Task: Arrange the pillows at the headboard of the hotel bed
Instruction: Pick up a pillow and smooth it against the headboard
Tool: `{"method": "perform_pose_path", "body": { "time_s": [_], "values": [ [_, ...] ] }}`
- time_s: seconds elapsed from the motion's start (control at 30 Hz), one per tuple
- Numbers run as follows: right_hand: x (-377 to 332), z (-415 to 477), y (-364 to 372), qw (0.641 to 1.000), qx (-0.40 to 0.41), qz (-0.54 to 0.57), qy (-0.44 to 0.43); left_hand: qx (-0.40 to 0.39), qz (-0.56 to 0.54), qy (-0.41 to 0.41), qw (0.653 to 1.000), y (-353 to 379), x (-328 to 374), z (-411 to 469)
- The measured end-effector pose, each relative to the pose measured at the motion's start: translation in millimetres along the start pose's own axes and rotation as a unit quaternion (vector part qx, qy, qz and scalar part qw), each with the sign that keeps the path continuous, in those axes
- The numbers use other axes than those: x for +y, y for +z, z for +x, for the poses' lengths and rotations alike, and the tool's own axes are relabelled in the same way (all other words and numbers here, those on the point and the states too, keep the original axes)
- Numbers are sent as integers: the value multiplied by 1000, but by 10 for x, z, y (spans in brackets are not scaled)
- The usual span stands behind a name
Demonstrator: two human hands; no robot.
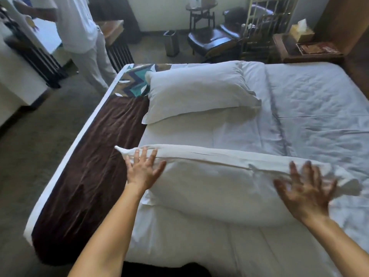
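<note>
Both bare forearms reach up from the bottom edge of the frame. The left hand point(144, 171), at centre left, lies palm down with fingers spread. The right hand point(305, 188), at lower right, is blurred, fingers splayed wide.

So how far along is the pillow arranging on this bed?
Done: the bed has its white sheet on, and a brown runner lies across one end. In hand: the left hand and right hand are spread open on the near pillow, patting it flat. Left: both it and the far pillow lie mid-bed near the runner, so they must go to the headboard, probably at the wooden wall.
</note>
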State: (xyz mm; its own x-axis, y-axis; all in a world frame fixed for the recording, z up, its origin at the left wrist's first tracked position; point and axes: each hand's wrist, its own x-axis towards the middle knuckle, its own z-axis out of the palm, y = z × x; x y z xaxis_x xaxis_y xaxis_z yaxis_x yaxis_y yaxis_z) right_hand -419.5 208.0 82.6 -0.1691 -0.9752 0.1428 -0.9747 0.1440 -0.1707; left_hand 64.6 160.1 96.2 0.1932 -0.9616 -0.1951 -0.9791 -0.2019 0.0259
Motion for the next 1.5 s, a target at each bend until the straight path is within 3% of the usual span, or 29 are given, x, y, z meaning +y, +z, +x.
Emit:
{"method": "perform_pose_path", "body": {
  "time_s": [0.13, 0.27, 0.4, 0.57, 0.77, 0.93, 1.13, 1.4, 1.5],
  "values": [
    [-143, 179, -35, 995, -50, -48, -68, 28, -15, 16, 999, 134, -69, 65],
    [166, 243, -155, 987, -141, -74, 14, 52, 22, 67, 996, 130, -184, 147],
    [251, 201, -181, 984, -151, -55, 83, 62, 12, 106, 992, 194, -17, 288],
    [76, 82, 104, 997, -33, -24, 61, 102, 28, 180, 978, 227, 67, 433],
    [65, 55, -95, 997, 42, -54, 29, 173, 64, 207, 961, 113, 106, 553],
    [200, -25, -368, 993, 88, -73, -5, 278, 29, 265, 923, -121, 150, 597],
    [332, -187, -699, 984, 155, -88, -23, 352, -25, 293, 888, -426, 356, 611],
    [773, -473, -1263, 972, 212, -97, 39, 328, -54, 334, 882, -940, 1228, 584],
    [1262, -722, -1598, 956, 254, -117, 92, 301, -60, 386, 870, -1104, 2035, 485]
  ]
}}
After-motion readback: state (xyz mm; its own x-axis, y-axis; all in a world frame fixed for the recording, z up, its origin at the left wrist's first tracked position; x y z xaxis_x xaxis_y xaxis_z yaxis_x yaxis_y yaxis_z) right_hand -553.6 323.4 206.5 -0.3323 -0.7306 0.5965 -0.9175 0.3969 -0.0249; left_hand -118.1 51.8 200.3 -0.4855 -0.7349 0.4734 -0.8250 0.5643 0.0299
